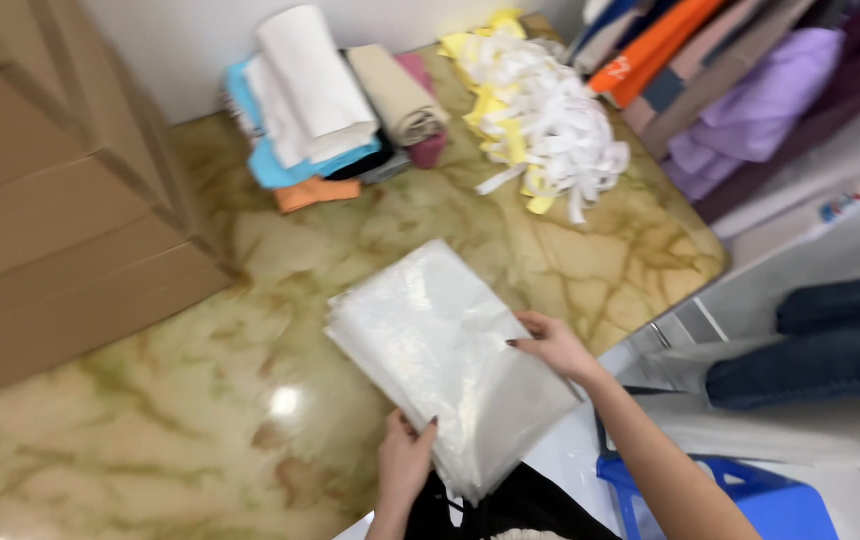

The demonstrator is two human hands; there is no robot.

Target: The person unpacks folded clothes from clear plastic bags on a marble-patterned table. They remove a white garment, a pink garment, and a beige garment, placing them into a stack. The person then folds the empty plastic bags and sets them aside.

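A stack of clear plastic bags (440, 355) lies tilted on the marbled green-beige table (200, 400), its near end past the table's front edge. My left hand (405, 460) grips the stack's near lower edge, fingers curled over it. My right hand (550, 345) holds the right edge, thumb on top. Both hands hold the same stack.
Folded cloths (325, 95) in white, blue, beige, pink and orange sit at the back. A heap of white and yellow strips (540, 115) lies beside them. A large cardboard box (50, 190) fills the left. Hanging garments (740, 100) are right; a blue plastic stool (750, 500) below.
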